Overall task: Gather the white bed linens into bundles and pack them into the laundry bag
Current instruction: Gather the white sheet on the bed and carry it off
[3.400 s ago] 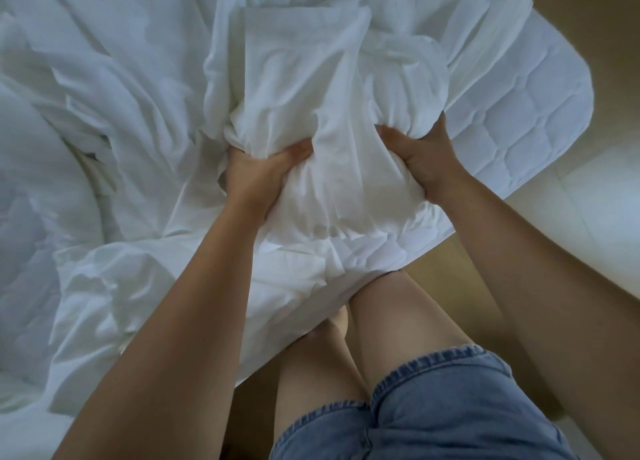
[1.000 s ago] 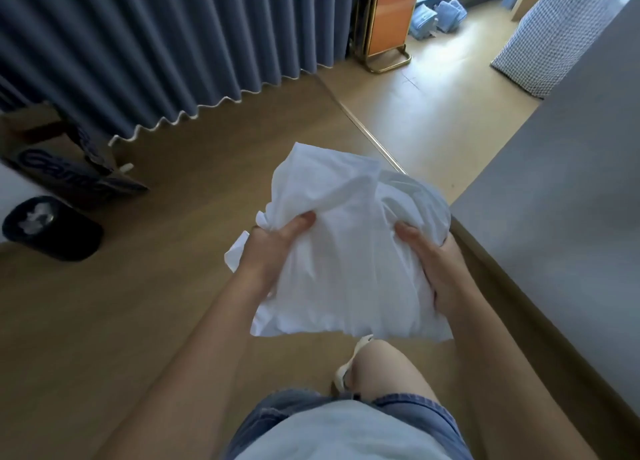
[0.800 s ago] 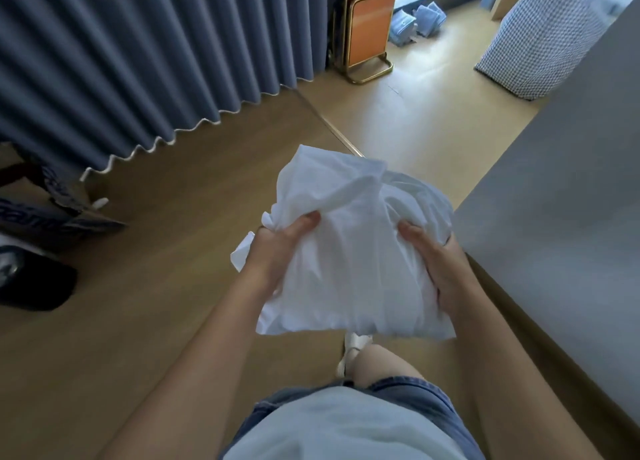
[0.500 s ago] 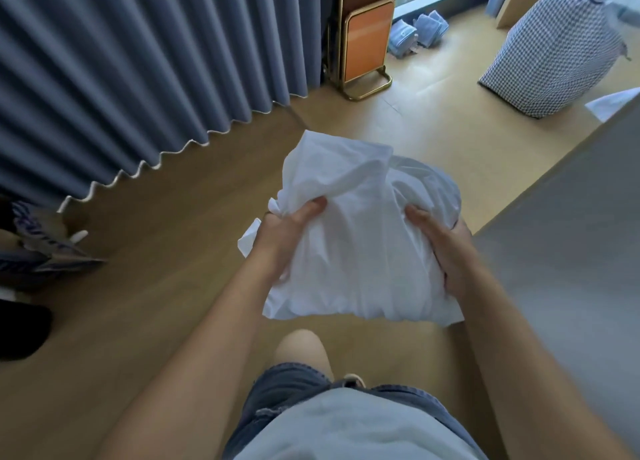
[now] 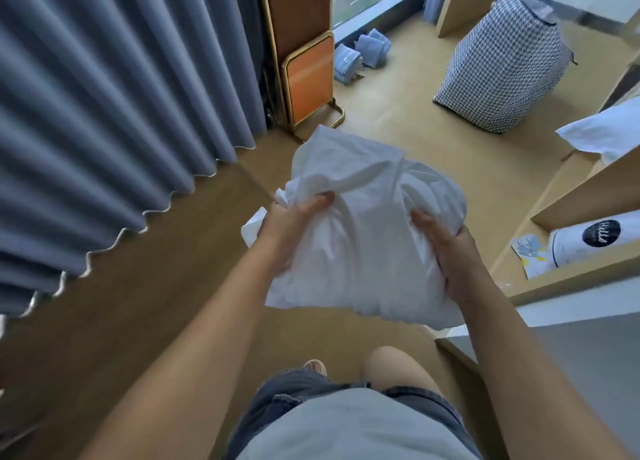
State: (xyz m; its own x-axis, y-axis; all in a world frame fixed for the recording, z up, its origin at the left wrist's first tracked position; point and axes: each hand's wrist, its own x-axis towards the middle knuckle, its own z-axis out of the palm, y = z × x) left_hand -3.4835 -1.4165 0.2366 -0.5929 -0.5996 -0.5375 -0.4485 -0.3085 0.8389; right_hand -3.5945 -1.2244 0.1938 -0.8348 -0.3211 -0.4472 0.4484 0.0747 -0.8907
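A white linen bundle (image 5: pixel 363 231) hangs in the air between both hands, well short of the checked laundry bag (image 5: pixel 502 68), which stands upright on the floor (image 5: pixel 408 127). The left hand (image 5: pixel 291 224) pinches a fold at the bundle's left edge, thumb on top. The right hand (image 5: pixel 446 252) grips the right edge, fingers curled round the cloth. Bare floor lies between bundle and bag. To the bag's left stands an orange folding stand (image 5: pixel 308 85), and past it runs the scalloped hem of a blue curtain (image 5: pixel 104 113). On the near right of the bag, a wooden shelf unit (image 5: pixel 571 196) juts in, and a white pillow corner (image 5: pixel 606 134) overhangs it.
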